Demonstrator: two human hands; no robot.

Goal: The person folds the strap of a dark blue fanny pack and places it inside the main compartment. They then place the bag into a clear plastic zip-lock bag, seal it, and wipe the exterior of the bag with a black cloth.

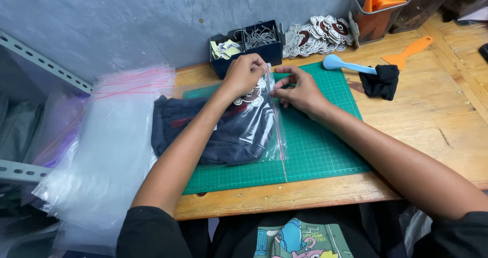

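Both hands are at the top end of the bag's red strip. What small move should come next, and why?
Probably slide the pinching fingers of the right hand along the red zip strip toward the near edge, while the left hand holds the corner. The dark garment is already inside the clear bag.

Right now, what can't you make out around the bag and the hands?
Head view only:
- Far end of the plastic bag: the left hand covers its seal there.
- Right hand: fingertips curl under, so what they pinch is hidden.
- Garment print: partly under the left hand.
- Dark box: contents too small to identify.
- Mesh bins: cut off by the top edge.
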